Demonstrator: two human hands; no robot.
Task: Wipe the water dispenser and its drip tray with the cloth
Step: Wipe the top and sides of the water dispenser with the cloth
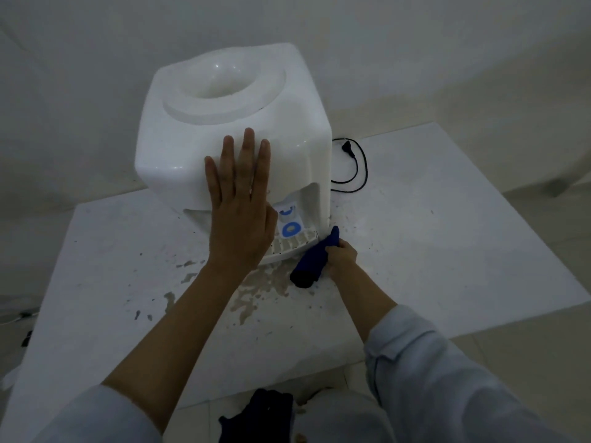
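Bracing the water dispenser (230, 123) with the flat, open left hand (238, 206), the right hand (340, 254) grasping the cloth (315, 260) should drag firmly along the drip tray (287, 247) rim.

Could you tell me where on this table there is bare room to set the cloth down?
The table is bare right of the right hand, below the black cord, and left of the dispenser. In front of the drip tray it is crowded: both hands, the blue cloth and brown stains.

The water dispenser (230, 129) stands on the table (447, 251), drip tray (287, 247) in front, power cord (351, 164) behind-right.
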